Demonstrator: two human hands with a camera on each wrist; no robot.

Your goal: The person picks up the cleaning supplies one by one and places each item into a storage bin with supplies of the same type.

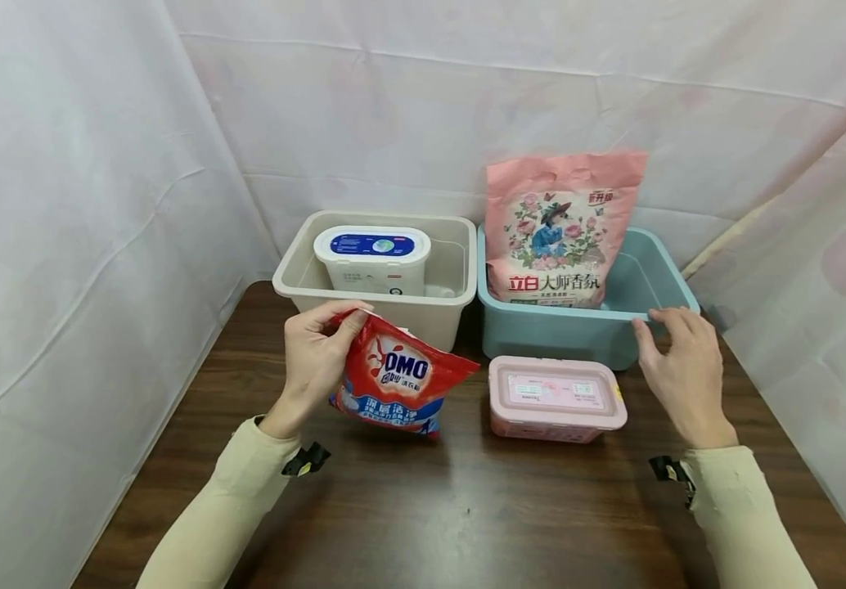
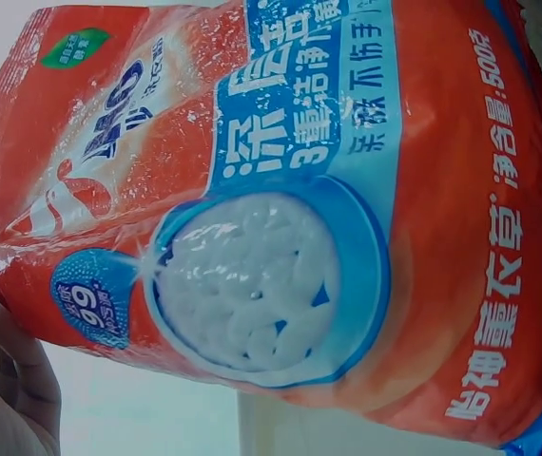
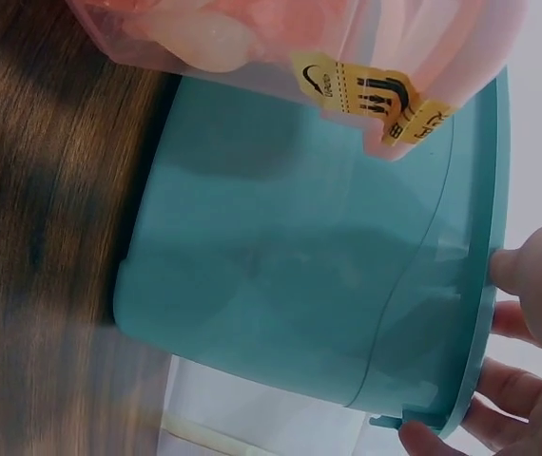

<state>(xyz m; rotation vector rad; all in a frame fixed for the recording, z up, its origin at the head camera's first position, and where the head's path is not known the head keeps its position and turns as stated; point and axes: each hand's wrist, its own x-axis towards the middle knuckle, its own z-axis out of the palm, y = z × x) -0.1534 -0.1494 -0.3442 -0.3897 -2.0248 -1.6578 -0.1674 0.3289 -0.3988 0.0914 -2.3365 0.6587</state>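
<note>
My left hand (image 1: 317, 352) pinches the upper left corner of a red and blue OMO washing powder bag (image 1: 397, 380), which hangs tilted in front of the cream bin (image 1: 375, 304). In the left wrist view the washing powder bag (image 2: 271, 218) fills most of the picture, with the fingertips at its corner. My right hand (image 1: 688, 368) holds the front rim of the teal bin (image 1: 555, 331) near its right corner. The right wrist view shows the thumb and fingers of the right hand (image 3: 537, 351) at the rim of the teal bin (image 3: 290, 237).
A white tub with a blue label (image 1: 379, 262) sits in the cream bin. A pink washing powder bag (image 1: 563, 237) stands upright in the teal bin. A lidded pink box (image 1: 557, 401) lies on the dark wooden table (image 1: 452, 523) before the bins. White curtains (image 1: 423, 106) surround the table.
</note>
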